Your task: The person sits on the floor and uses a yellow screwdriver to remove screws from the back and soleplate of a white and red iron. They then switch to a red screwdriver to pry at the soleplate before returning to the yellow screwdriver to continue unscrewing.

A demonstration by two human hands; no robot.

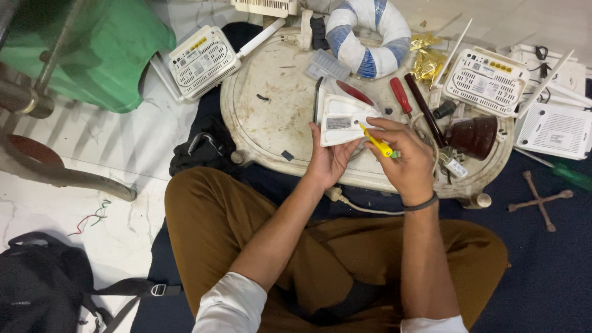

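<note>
My left hand (328, 159) grips the near end of a white and red clothes iron (341, 115), held up on its side over a worn white tray table (271, 117). A grey label shows on the iron's white back plate. My right hand (404, 159) is closed around a yellow-handled screwdriver (377, 142), whose tip touches the iron's white housing near its lower right corner. A white power cord (361, 207) runs from under the hands across my lap.
On the tray lie a red-handled screwdriver (401, 95), a dark rod (424, 109), a brown cup-shaped part (475, 135) and a blue-white ring of tape-wrapped cable (368, 36). White routers (202, 60) (487, 80) flank it. A green stool (98, 49), black bag (43, 287) and cross wrench (539, 198) lie around.
</note>
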